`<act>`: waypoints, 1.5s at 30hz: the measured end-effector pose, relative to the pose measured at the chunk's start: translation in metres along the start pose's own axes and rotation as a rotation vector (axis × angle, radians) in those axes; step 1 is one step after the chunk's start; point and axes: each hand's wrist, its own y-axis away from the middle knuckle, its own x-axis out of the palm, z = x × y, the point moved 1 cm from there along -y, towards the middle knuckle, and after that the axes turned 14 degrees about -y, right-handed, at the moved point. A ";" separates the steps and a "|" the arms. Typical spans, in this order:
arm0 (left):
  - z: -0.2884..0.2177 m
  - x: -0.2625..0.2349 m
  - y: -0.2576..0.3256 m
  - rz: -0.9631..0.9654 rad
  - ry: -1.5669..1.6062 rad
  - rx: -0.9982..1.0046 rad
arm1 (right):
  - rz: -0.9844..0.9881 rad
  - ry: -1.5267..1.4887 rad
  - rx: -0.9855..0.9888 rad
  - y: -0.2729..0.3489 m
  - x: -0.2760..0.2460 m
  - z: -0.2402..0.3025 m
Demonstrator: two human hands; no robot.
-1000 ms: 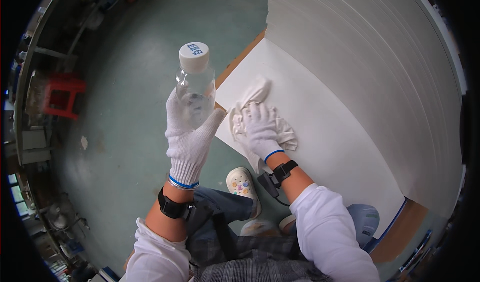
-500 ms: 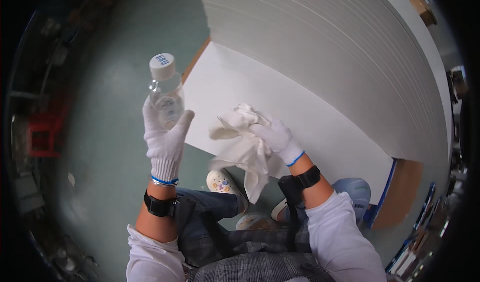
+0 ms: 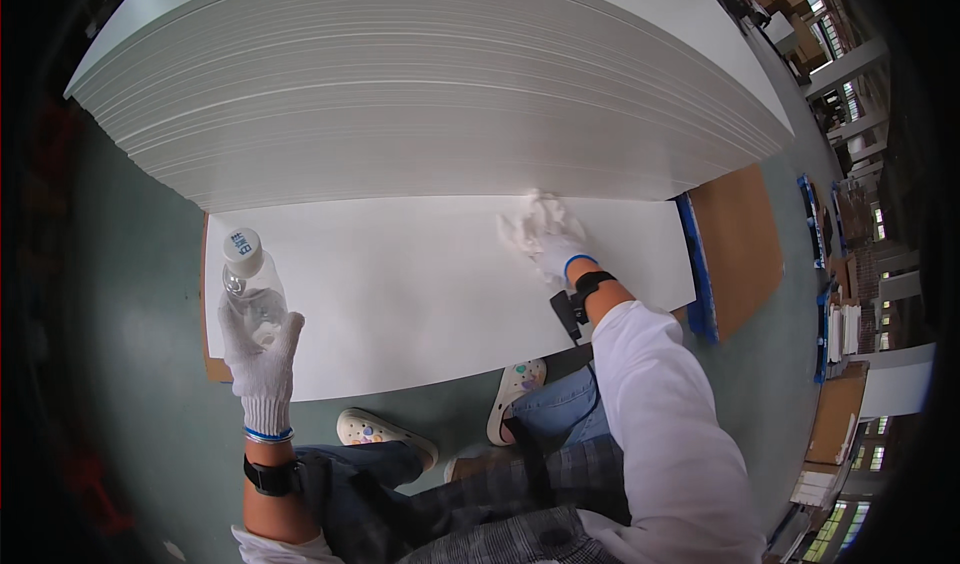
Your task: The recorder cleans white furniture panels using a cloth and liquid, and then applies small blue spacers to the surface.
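Meanwhile, the right hand (image 3: 552,244) had travelled out across the white sheet (image 3: 400,284), from a spot near the sheet's left corner a second before to its far edge, right under the tall stack (image 3: 430,94) of white boards. It pressed a crumpled white cloth (image 3: 530,222) flat against the sheet there, the gloved fingers closed down over the cloth so that most of it bunched out ahead of them. Half a second earlier the cloth had hung lifted off the surface; now it lay in contact again, which I judge to mean that a fresh wiping stroke was under way on a part of the sheet not yet covered.

The left hand (image 3: 262,349) kept its grip on the clear bottle (image 3: 250,289) with the white cap, fingers wrapped round its lower half. The bottle stood upright, capped, over the sheet's left edge, lower and nearer the surface than before. No liquid showed on the sheet, so whether any had been poured could not be told.

The view had swung toward the stack as well. Two light clogs (image 3: 385,434) rested on the green floor (image 3: 130,344) just beside the sheet's near edge.
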 end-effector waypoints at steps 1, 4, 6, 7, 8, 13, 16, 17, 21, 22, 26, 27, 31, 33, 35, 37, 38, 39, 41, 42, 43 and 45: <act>0.003 -0.005 0.001 0.008 -0.121 0.031 | -0.053 0.441 0.017 0.018 -0.003 0.011; -0.015 0.044 0.002 0.101 -0.120 0.154 | -0.104 0.162 0.225 -0.036 0.025 -0.111; -0.020 0.029 0.004 0.122 -0.330 0.009 | -0.378 -0.014 -0.113 -0.007 0.053 0.020; -0.026 0.038 0.004 0.140 -0.324 0.034 | -0.377 0.056 -0.270 0.003 0.051 0.052; -0.028 0.050 0.003 0.176 -0.306 0.058 | -0.316 0.183 -0.447 0.004 0.059 0.075; -0.034 0.080 -0.005 0.313 -0.268 0.137 | -0.141 0.428 -0.768 0.025 0.015 0.068; -0.023 0.079 -0.004 0.322 -0.323 0.169 | -0.273 0.167 -0.679 0.019 -0.057 -0.020; -0.022 0.078 -0.002 0.332 -0.312 0.145 | -0.108 0.132 -0.404 0.039 -0.091 -0.044; -0.025 0.093 0.006 0.407 -0.352 0.262 | 0.151 -0.335 0.196 0.044 -0.119 -0.282; -0.023 0.084 0.008 0.398 -0.391 0.257 | 0.061 -0.205 0.314 0.084 -0.149 -0.261; -0.028 0.107 0.016 0.479 -0.242 0.185 | -0.274 -1.153 0.149 0.201 -0.191 -0.359; -0.033 0.112 0.018 0.495 -0.223 0.155 | -0.272 -1.260 0.134 0.220 -0.192 -0.361; -0.051 0.137 0.030 0.505 -0.179 0.228 | -0.243 -1.028 -0.047 0.226 -0.152 -0.325; -0.063 0.157 0.039 0.518 -0.064 0.214 | -0.283 -1.191 -0.125 0.187 -0.092 -0.277; -0.071 0.174 0.045 0.525 -0.019 0.168 | -0.324 -0.950 -0.568 0.139 -0.029 -0.218; -0.086 0.185 0.054 0.515 -0.044 0.171 | -0.528 -0.129 -0.739 0.103 0.026 -0.161; -0.092 0.187 0.058 0.520 -0.053 0.195 | -0.577 -0.090 -0.810 0.092 0.039 -0.141; -0.095 0.188 0.061 0.516 -0.075 0.218 | -0.630 -0.047 -0.884 0.078 0.045 -0.131; -0.103 0.187 0.065 0.529 -0.111 0.239 | -0.745 -0.127 -0.756 0.025 0.054 -0.154; -0.111 0.180 0.068 0.528 -0.129 0.251 | -0.828 -0.199 -0.655 0.006 0.051 -0.162; -0.117 0.173 0.069 0.494 -0.197 0.255 | -0.841 -0.222 -0.495 0.008 0.025 -0.174; -0.091 0.156 0.055 0.455 -0.288 0.252 | -0.903 -0.282 -0.198 0.009 -0.018 -0.219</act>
